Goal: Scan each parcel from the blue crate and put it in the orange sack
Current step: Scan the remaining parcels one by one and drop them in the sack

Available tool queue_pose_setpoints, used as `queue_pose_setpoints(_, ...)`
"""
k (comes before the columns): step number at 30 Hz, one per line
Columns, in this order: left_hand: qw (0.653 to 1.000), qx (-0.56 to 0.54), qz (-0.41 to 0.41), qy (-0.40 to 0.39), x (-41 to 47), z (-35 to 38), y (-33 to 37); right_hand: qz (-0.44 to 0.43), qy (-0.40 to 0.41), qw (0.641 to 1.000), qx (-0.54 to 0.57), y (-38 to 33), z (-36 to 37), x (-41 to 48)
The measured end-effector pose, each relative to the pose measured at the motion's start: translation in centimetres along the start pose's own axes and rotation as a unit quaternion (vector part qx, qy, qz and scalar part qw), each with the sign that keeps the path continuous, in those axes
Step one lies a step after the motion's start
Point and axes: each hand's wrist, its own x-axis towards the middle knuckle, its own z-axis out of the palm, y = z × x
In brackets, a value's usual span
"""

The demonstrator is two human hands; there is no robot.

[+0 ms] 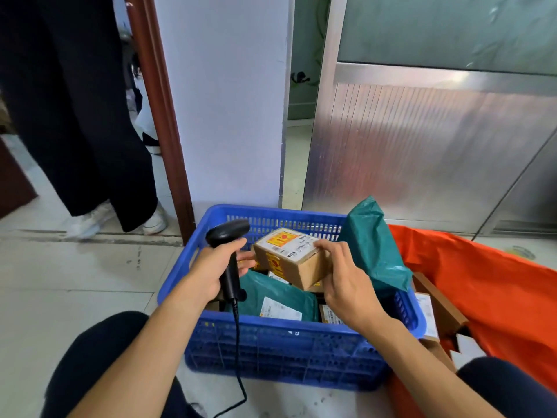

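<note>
Above the blue plastic slatted crate (271,327), my right hand (346,279) is gripping a small brown cardboard parcel (289,257), label up, just right of the black corded handheld scanner (229,233) my left hand (211,271) is clasping, the orange fabric sack (497,297) lying nearer my right.
</note>
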Motion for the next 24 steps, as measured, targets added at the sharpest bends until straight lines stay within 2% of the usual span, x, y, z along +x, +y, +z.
queue_pose_setpoints(2, 1.000, -0.014, -0.009, 0.013, -0.2, 0.1, -0.1, -0.033, 0.022, 0.999, -0.016, -0.3, -0.4, -0.4)
queue_pose_setpoints(7, 0.999, -0.016, -0.026, -0.018, -1.0, 0.4, -0.1, -0.064, 0.036, 0.996, -0.045, -0.5, -0.2, -0.7)
queue_pose_setpoints(14, 0.999, -0.014, -0.039, -0.023, -1.2, 0.1, -0.2, -0.065, 0.046, 0.997, 0.022, -0.8, 0.1, -0.3)
queue_pose_setpoints(17, 0.999, -0.001, -0.030, -0.039, -1.5, 0.2, -0.2, -0.018, 0.050, 0.997, 0.052, -0.3, 0.5, 0.1)
queue_pose_setpoints(20, 0.998, 0.012, -0.012, -0.052, -1.8, 0.4, -0.6, 0.051, 0.048, 0.997, 0.024, 0.5, 0.6, 0.6)
queue_pose_setpoints(24, 0.999, 0.033, 0.007, -0.032, -1.6, 0.9, -1.6, 0.127, -0.022, 0.988, 0.089, 0.8, 1.2, 1.1)
